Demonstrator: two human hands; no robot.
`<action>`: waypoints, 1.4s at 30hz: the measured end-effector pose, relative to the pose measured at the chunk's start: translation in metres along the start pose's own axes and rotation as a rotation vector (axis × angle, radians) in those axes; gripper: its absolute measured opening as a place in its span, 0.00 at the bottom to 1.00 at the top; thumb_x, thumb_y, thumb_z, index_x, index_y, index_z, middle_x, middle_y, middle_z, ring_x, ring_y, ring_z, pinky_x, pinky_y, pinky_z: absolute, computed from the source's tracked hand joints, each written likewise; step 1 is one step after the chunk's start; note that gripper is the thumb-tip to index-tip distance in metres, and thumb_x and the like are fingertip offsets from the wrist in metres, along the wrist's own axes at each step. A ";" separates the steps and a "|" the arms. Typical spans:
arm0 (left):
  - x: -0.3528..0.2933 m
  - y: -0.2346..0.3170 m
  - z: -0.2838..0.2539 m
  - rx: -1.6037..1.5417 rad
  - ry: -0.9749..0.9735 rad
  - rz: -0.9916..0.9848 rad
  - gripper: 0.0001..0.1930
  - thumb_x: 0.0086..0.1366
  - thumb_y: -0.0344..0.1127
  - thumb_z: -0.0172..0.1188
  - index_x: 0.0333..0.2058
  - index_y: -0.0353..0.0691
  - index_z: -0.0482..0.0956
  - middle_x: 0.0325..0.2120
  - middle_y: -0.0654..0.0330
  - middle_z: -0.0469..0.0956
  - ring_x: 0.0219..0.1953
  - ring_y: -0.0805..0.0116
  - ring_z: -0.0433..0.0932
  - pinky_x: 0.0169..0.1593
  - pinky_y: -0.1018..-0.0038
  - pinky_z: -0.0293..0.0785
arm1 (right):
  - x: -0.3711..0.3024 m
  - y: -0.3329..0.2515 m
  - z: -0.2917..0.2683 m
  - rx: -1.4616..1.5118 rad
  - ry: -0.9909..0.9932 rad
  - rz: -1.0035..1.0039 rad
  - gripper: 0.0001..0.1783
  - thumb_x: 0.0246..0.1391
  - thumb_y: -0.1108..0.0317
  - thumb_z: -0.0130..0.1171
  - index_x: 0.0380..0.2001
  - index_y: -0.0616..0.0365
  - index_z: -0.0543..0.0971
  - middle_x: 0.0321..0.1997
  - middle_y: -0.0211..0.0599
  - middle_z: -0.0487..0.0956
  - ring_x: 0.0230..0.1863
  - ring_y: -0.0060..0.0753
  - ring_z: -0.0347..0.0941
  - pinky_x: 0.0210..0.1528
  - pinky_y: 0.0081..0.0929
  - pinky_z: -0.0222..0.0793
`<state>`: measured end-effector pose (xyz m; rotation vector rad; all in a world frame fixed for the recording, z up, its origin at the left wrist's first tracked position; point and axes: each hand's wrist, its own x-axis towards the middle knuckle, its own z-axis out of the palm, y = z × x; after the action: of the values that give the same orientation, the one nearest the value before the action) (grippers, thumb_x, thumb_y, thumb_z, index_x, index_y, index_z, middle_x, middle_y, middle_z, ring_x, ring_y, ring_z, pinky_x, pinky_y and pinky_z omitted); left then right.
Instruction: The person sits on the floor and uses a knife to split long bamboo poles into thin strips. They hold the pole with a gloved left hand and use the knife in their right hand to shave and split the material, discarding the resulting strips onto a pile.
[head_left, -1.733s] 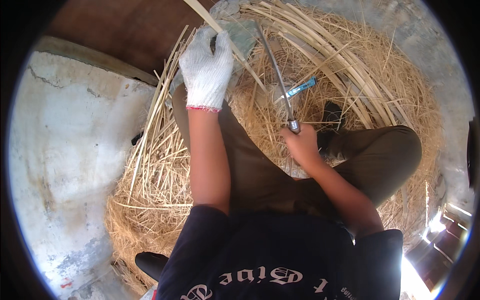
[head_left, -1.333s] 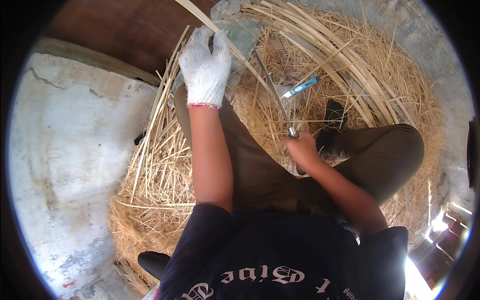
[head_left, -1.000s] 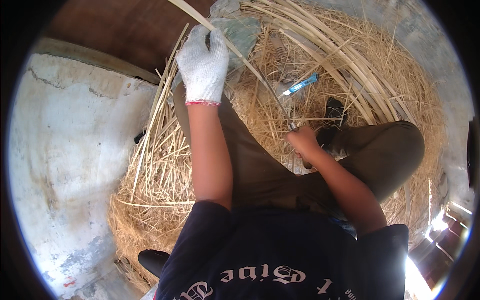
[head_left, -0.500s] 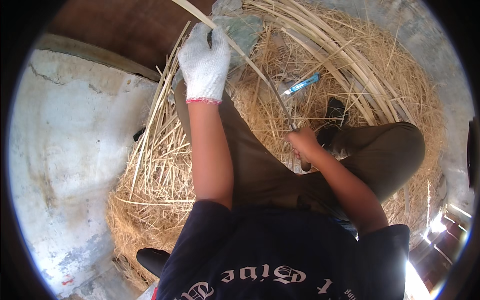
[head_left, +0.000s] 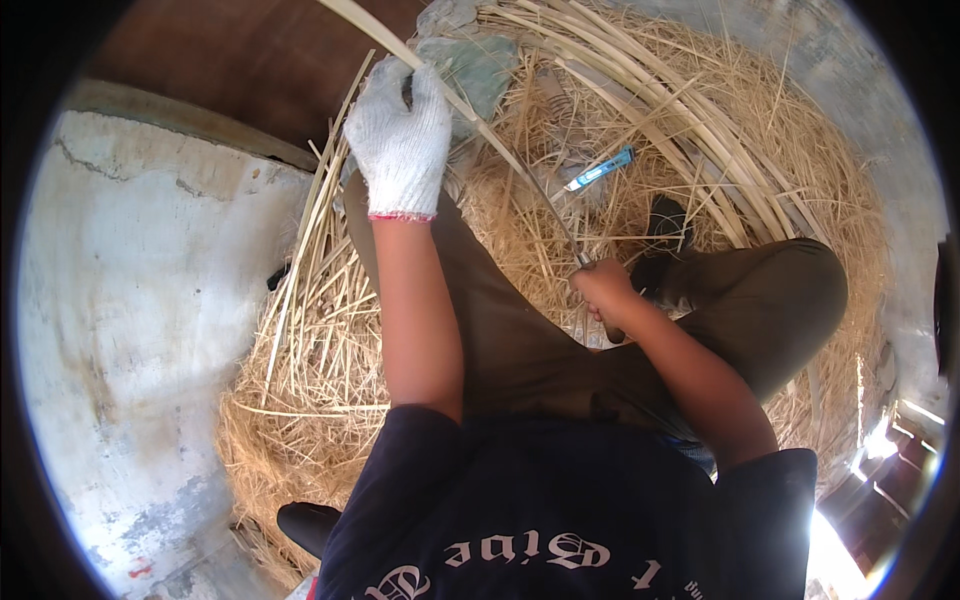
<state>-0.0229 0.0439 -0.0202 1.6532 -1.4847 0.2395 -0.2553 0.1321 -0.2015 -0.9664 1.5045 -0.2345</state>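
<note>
My left hand (head_left: 402, 135), in a white knitted glove with a red cuff edge, is closed around a long pale strip (head_left: 365, 25), probably split bamboo. The strip slants from the top edge down to the right. My bare right hand (head_left: 605, 292) wraps round the dark handle of a long-bladed knife (head_left: 557, 222). Its narrow blade points up and left and meets the lower part of the strip; where exactly the two touch is hard to tell. A blue box cutter (head_left: 600, 170) lies on the shavings a little beyond the blade.
Fine straw-coloured shavings (head_left: 480, 215) cover the floor around my legs. Long pale strips (head_left: 690, 110) lie in a curved bundle at the far right, and more strips (head_left: 320, 235) lie left of my leg. A pale wall (head_left: 170, 300) stands at the left.
My left hand and the strip have shifted slightly left and nearer to me. My right hand with the knife stays almost in place.
</note>
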 end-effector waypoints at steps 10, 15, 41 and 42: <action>0.000 0.007 -0.026 -0.028 0.262 -0.153 0.17 0.70 0.42 0.61 0.45 0.33 0.84 0.42 0.52 0.85 0.44 0.60 0.84 0.51 0.66 0.78 | -0.032 -0.039 0.001 -0.248 0.134 -0.386 0.12 0.51 0.63 0.62 0.30 0.63 0.82 0.27 0.52 0.82 0.32 0.54 0.81 0.39 0.44 0.74; -0.001 0.013 -0.055 -0.425 0.521 -0.237 0.13 0.72 0.33 0.60 0.45 0.26 0.81 0.38 0.51 0.84 0.39 0.66 0.83 0.45 0.71 0.82 | 0.007 -0.016 -0.017 -0.245 0.297 -0.271 0.13 0.52 0.61 0.62 0.30 0.62 0.82 0.28 0.51 0.83 0.33 0.56 0.82 0.39 0.45 0.75; -0.039 0.029 -0.189 -0.525 0.906 0.056 0.12 0.71 0.33 0.59 0.38 0.24 0.79 0.36 0.49 0.80 0.44 0.55 0.84 0.49 0.66 0.89 | -0.008 -0.040 -0.016 -0.371 0.525 -0.643 0.12 0.52 0.65 0.63 0.30 0.65 0.80 0.20 0.51 0.79 0.22 0.50 0.80 0.28 0.42 0.75; -0.042 0.026 -0.196 -0.365 0.947 0.044 0.12 0.71 0.34 0.59 0.39 0.26 0.80 0.36 0.49 0.81 0.44 0.56 0.85 0.50 0.66 0.88 | 0.008 -0.034 -0.022 -0.226 0.462 -0.527 0.11 0.52 0.65 0.63 0.30 0.65 0.80 0.19 0.47 0.78 0.21 0.46 0.78 0.27 0.41 0.73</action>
<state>0.0208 0.2129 0.0818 0.9731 -0.7687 0.6303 -0.2596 0.0968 -0.1802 -1.5638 1.6862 -0.7165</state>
